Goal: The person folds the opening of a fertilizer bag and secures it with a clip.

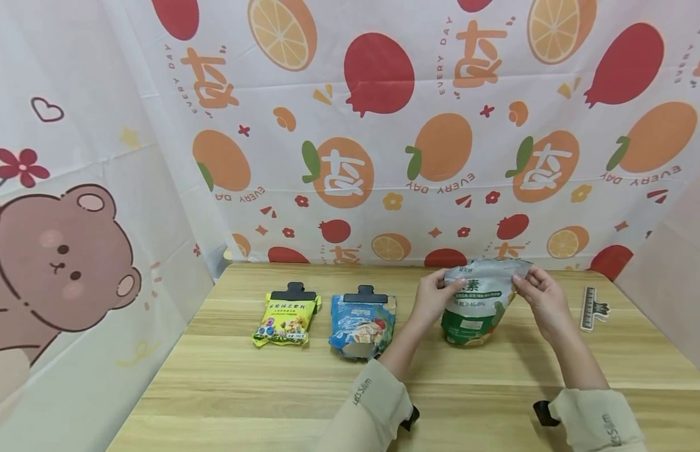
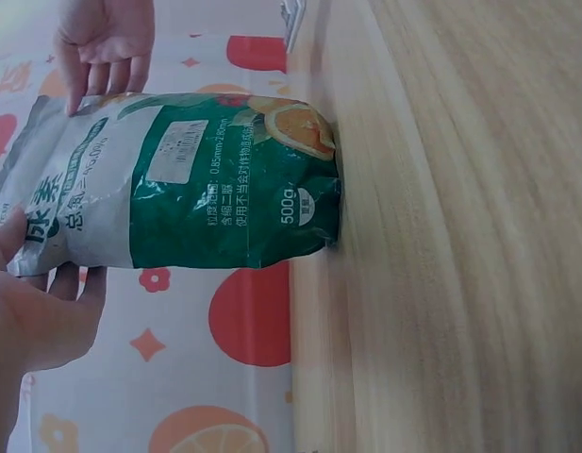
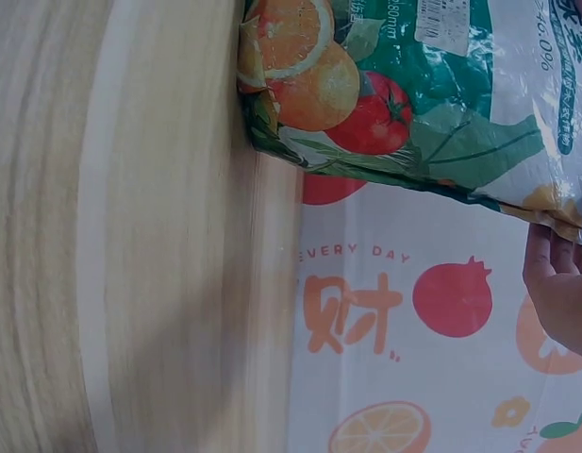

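Note:
A green and silver fertilizer bag [image 1: 470,314] stands upright on the wooden table, its bottom on the tabletop in the left wrist view. My left hand [image 1: 432,300] pinches its upper left edge, thumb in front and fingers behind. Opposite, my right hand [image 1: 545,301] pinches the upper right edge. Orange and tomato pictures show on the bag [image 3: 366,104] in the right wrist view. Whether the bag's top is sealed cannot be told. To its left lie a blue bag [image 1: 355,320] and a yellow bag [image 1: 287,323], each with a black clip [image 1: 294,292] across its top.
A clip with a barcode label [image 1: 589,309] lies on the table [image 1: 242,389] to the right of my right hand. Behind the table hangs a fruit-print cloth [image 1: 383,157]. Another cloth with a bear [image 1: 67,257] hangs along the left side.

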Available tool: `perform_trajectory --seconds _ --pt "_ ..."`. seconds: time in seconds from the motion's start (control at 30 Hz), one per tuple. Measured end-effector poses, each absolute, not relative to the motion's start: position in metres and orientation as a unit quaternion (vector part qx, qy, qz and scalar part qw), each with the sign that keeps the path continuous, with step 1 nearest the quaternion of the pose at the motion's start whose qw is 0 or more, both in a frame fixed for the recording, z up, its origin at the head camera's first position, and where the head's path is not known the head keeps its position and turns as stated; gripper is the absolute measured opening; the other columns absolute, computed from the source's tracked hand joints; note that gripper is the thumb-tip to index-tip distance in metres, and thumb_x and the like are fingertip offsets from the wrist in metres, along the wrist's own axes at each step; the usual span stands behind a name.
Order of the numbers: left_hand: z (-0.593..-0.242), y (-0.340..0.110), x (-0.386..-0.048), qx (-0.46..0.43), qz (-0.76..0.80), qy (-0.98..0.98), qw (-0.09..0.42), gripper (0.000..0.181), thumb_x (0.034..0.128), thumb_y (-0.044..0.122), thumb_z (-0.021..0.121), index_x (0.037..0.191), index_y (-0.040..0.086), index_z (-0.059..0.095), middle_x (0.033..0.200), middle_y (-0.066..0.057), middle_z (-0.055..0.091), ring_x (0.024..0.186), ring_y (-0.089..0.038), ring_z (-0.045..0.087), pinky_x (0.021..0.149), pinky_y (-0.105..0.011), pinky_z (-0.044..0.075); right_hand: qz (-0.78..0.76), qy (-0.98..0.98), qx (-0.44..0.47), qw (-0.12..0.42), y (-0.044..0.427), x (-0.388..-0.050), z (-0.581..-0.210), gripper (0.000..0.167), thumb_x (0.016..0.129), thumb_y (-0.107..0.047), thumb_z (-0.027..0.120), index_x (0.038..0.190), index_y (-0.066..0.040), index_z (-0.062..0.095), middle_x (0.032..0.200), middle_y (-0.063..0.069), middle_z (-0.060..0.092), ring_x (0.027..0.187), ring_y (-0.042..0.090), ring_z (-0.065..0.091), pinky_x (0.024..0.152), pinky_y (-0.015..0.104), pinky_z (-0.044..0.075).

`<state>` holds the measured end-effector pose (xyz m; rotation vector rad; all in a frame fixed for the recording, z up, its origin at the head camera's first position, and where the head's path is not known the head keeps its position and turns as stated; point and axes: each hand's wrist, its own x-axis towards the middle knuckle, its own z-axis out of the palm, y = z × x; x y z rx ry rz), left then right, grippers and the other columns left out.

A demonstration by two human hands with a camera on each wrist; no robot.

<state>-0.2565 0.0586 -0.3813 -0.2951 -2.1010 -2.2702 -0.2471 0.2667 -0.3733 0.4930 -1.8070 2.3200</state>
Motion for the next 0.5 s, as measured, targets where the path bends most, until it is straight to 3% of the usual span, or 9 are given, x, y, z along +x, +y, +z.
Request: perform_trajectory --seconds 0.5 --pt "-0.3837 0.0574 -0.2579 -0.097 -0.739 -0.667 0.008 0.024 0.0849 0.017 0.067 0.106 0.005 0.067 0.088 -0.002 0.067 0.078 -0.009 0.058 0.077 -0.031 0.050 0.787 -0.588 0.152 0.106 0.2641 -0.2473 -0.3809 0.021 0.091 0.007 0.051 0.098 -0.011 0.060 0.092 -0.003 0.064 0.084 0.006 0.059 0.075 0.018 0.047"
